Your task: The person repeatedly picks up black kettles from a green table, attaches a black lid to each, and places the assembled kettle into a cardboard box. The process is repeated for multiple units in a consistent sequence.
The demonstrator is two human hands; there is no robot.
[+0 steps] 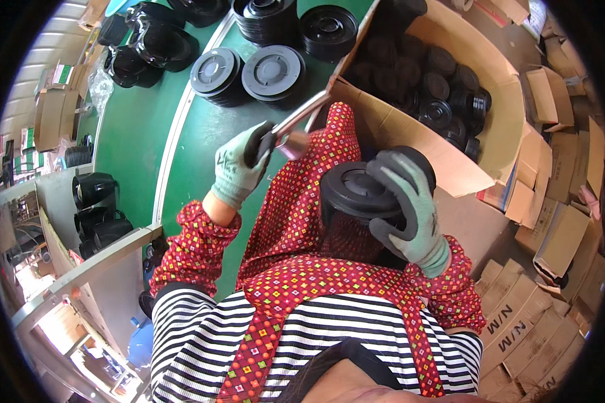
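Observation:
My left hand (238, 164), in a pale green glove with dark grippy fingers, is closed around a silver metal tool (304, 114). The tool has a long bar slanting up to the right and a short shiny cylinder below it; its exact kind is unclear. My right hand (420, 218), gloved alike, curls its fingers and thumb round the right side of a black round container with a ridged lid (353, 183). This container stands upright in front of my red patterned apron (296, 195). Another dark round piece shows partly behind my right hand.
A green worktable (188, 154) stretches ahead and left, with stacks of black round lids (273, 70) and glossy black parts (161, 43). On the right, an open cardboard box (410, 138) holds many black round pieces (437, 114). Flat cartons (517, 322) are piled at the lower right.

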